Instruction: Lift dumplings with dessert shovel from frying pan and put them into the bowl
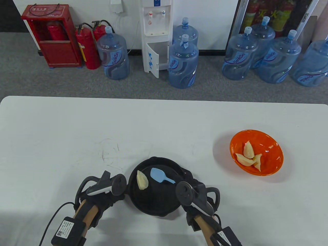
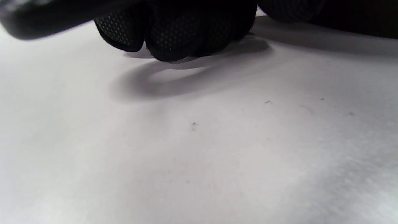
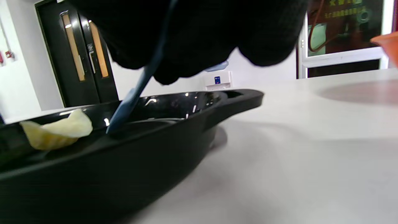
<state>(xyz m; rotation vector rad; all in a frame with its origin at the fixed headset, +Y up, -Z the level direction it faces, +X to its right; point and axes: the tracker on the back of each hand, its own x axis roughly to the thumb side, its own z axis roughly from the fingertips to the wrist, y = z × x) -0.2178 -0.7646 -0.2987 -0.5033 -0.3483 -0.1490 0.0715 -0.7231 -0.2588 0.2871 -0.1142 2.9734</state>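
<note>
A black frying pan (image 1: 156,202) sits at the table's near edge with one pale dumpling (image 1: 142,180) lying at its left side. My right hand (image 1: 191,191) grips the handle of the blue dessert shovel (image 1: 160,175), whose blade rests on the pan floor just right of the dumpling. In the right wrist view the shovel (image 3: 130,102) slants down from my curled fingers (image 3: 199,37) into the pan (image 3: 124,161), its tip a little apart from the dumpling (image 3: 59,130). My left hand (image 1: 109,191) is beside the pan's left rim, its fingers (image 2: 177,34) curled in a fist on the table.
An orange bowl (image 1: 256,156) holding three dumplings stands to the right of the pan, with bare white table (image 1: 102,128) between them. The pan's handle (image 1: 188,174) points toward the right. Water bottles and fire extinguishers stand on the floor beyond the table.
</note>
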